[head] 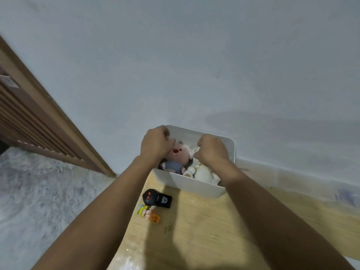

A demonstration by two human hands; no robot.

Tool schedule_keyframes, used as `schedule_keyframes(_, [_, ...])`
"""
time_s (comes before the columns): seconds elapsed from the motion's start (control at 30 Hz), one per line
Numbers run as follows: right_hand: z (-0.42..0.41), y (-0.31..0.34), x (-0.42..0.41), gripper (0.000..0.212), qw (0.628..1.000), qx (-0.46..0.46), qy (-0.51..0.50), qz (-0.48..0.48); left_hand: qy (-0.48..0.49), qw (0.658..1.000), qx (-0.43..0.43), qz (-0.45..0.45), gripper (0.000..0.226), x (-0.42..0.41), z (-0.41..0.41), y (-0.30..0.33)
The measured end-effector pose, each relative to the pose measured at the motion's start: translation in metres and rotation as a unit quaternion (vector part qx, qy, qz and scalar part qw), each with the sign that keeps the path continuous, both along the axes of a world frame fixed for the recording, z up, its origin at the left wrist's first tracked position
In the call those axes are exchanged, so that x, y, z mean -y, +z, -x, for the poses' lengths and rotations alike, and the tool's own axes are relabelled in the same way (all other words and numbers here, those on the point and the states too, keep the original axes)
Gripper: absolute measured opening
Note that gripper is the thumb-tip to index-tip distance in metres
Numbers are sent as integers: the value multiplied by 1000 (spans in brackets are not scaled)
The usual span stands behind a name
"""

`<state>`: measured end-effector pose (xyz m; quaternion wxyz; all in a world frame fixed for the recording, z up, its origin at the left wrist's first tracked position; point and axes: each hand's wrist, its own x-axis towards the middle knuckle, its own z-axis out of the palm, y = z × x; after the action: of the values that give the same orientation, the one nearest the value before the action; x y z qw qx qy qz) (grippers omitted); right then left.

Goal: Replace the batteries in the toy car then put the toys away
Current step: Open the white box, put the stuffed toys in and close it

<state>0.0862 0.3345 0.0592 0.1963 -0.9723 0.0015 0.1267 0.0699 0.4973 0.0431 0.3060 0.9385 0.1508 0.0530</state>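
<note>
I can make out a white emblem printed on the black remote (157, 198), but the lettering is too small and blurred for me to read. Two red buttons sit on its rounded end. A faint stamped mark shows on the wooden table (204, 230) nearer to me, also unreadable.

Both my hands are reaching into the white bin (196, 187), which stands at the far end of the table against the wall (175, 65). My left hand (155, 143) is over the bin's left corner, fingers curled inward, knuckles just beside the head of the pink plush (178, 154); I cannot tell whether it actually has hold of anything. My right hand (211, 151) has its fingers curled round a fold of the cream plush (202, 173), pinching it at the top. The two plush toys lie side by side inside the bin, pink on the left, cream on the right.

The remote lies on the table just in front of the bin, well apart from both hands. A small colourful figurine (149, 212) lies touching the remote's near edge. I see no car from here.
</note>
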Motion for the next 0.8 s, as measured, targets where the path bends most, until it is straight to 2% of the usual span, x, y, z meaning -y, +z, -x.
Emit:
schedule_keyframes(0.13, [38,12,-19,10,992,-17,41,-120,82,993,84,32,13,-26,45,3])
schedule_keyframes(0.27, [71,-13,-40,21,982,-55,89,-158,163,982,80,52,6,-45,97,-23])
schedule_keyframes(0.5, [103,-77,-59,18,979,-65,187,-48,216,972,-64,74,10,-34,166,-96])
schedule_keyframes(0.6, [110,-98,-62,21,975,-57,216,10,233,962,-110,92,24,-21,179,-117])
schedule_keyframes(0.7, [111,-113,-66,24,964,-36,258,45,241,953,-146,107,53,-10,183,-128])
schedule_keyframes(0.8, [111,-125,-69,32,954,-29,292,64,241,951,-164,102,60,-6,185,-132])
